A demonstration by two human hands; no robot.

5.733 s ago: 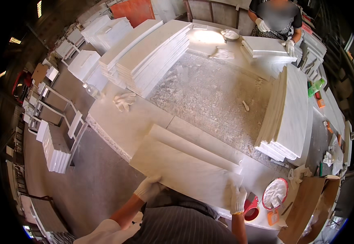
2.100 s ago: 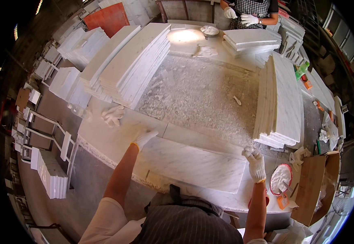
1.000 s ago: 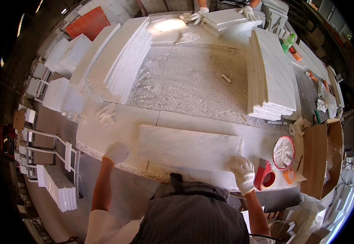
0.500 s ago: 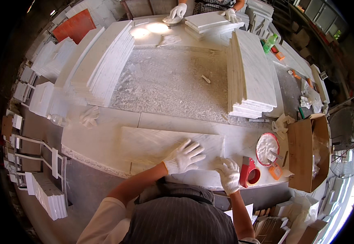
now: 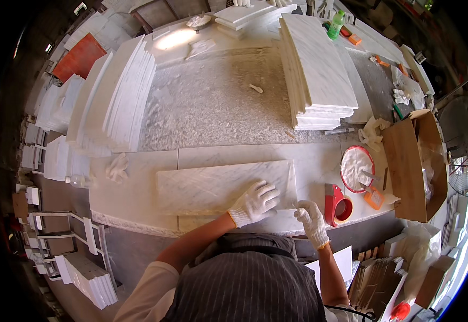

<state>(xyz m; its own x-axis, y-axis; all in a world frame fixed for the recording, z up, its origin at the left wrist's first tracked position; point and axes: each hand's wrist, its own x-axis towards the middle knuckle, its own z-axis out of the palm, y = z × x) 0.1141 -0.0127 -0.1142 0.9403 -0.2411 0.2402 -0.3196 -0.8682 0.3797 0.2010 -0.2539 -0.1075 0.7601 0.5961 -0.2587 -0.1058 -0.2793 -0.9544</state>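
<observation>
A pale grey-veined marble slab (image 5: 207, 185) lies lengthwise on the near side of the workbench. My left hand (image 5: 255, 203), in a white knit glove, rests flat on its near right part with fingers stretched out. At the slab's near right corner is my gloved right hand (image 5: 312, 224), its fingers curled together; whatever they may hold is too small to make out. Just right of that hand stands a red tape dispenser (image 5: 331, 206). Beyond it sits a red-rimmed bowl (image 5: 342, 170) of white paste with flat metal tools in it.
Tall stacks of marble slabs (image 5: 113, 102) stand at the left, with another stack (image 5: 320, 70) at the far right. A cardboard box (image 5: 405, 163) flanks the bowl. A crumpled glove (image 5: 117, 168) lies left. At the far edge, another person's gloved hands (image 5: 242, 2) touch slabs.
My view has shifted. My left hand has slid slightly right over the slab, its fingers closer together. My right hand stays by the corner, its fingers turned more inward.
</observation>
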